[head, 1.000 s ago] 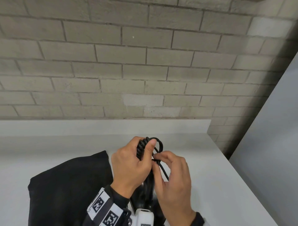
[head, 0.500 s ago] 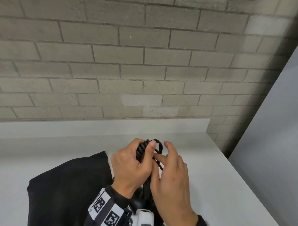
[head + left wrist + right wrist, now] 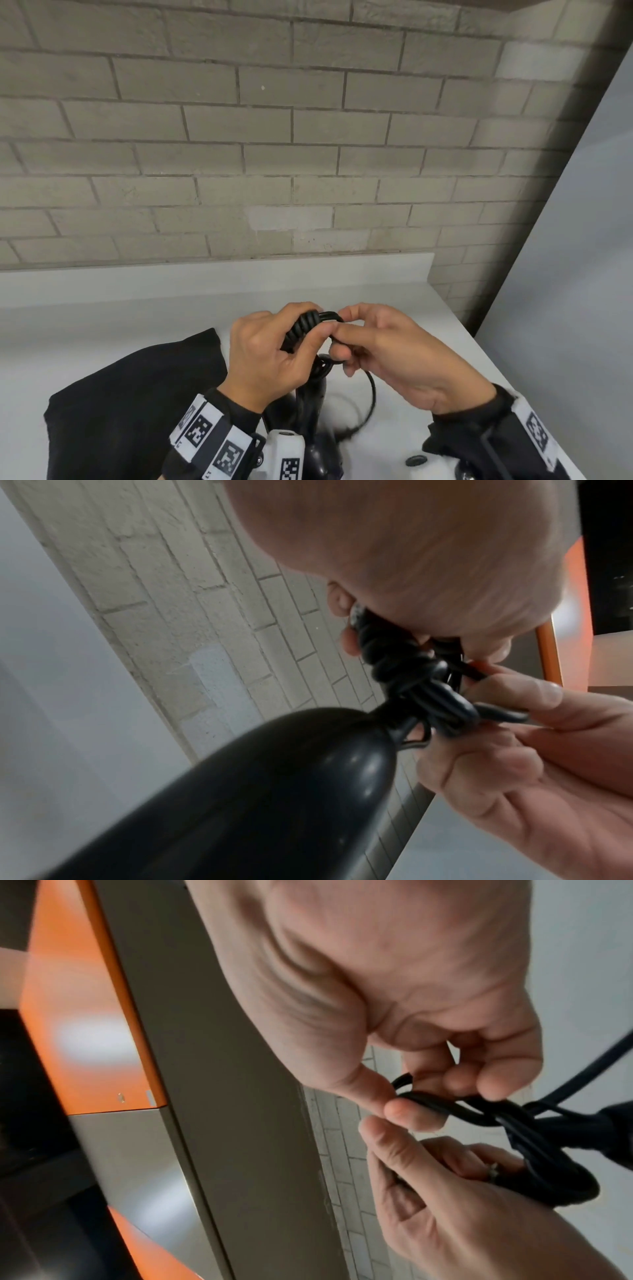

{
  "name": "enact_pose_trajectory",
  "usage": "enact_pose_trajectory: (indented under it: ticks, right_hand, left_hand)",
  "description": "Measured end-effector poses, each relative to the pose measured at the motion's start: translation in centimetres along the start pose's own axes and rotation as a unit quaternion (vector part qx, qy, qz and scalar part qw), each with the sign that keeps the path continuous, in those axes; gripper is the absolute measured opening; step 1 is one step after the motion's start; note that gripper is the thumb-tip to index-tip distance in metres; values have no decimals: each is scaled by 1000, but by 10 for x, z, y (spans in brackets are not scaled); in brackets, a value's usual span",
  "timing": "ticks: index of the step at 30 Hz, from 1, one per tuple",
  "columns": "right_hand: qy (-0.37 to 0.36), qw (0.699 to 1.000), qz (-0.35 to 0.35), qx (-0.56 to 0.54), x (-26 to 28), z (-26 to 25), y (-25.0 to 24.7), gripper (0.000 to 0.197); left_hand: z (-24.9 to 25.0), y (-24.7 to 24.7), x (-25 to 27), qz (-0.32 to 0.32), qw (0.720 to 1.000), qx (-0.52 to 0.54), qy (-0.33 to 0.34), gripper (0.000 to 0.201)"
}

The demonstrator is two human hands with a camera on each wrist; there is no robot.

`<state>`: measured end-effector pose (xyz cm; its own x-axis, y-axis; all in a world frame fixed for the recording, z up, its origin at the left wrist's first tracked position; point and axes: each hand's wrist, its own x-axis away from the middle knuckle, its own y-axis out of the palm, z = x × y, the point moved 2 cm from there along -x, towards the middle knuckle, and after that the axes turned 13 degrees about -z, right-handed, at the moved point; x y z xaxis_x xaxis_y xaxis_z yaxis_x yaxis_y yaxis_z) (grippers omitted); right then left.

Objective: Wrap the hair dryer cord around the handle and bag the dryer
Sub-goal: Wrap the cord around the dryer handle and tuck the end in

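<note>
Head view: left hand point(image 3: 270, 356) grips the cord-wrapped handle point(image 3: 301, 330) of the dryer point(image 3: 240, 791) above the surface point(image 3: 428, 342), right hand point(image 3: 404, 356) fingers pinch the cord point(image 3: 371, 387), bag point(image 3: 137, 404) lies beside.

A wall of pale grey, rough-faced bricks laid in staggered courses point(image 3: 267, 144) is filling the upper part of the head view, with one lighter, smoother patch point(image 3: 289, 219) showing low on it. A smooth white worktop point(image 3: 102, 318) with a low raised back edge point(image 3: 212, 274) is running along the foot of the bricks. A plain light grey panel point(image 3: 565, 274) is slanting down the right side, casting a dark shadow into the corner. In the right wrist view, a glossy orange cabinet face point(image 3: 78, 1015) is catching a soft glare beside a flat taupe panel point(image 3: 205, 1069).
</note>
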<state>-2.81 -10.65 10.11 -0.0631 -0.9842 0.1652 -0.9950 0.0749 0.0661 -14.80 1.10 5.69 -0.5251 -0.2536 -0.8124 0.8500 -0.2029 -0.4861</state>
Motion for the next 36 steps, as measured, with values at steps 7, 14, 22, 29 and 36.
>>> enact_pose_trajectory:
  ticks: [7,14,22,29,36]
  right_hand:
    - [-119,987,65,85,3,19,13,46]
    - [-218,962,134,91,-1,45,23,44]
    - [-89,995,-14,35,9,15,-11,43]
    - [-150,988,-11,-19,5,24,-8,54]
    - [-238,967,80,38,7,58,16,49]
  left_hand:
    - [-9,-2,-1,10,997,30,-63,23]
    - [-10,-2,-4,-3,999,-2,-44,20]
    - [3,4,-11,-15,999,-24,40,16]
    - [-2,9,-11,-15,1000,-15,-20,23]
    - [-11,1,-9,-8,999,-27,-16,18]
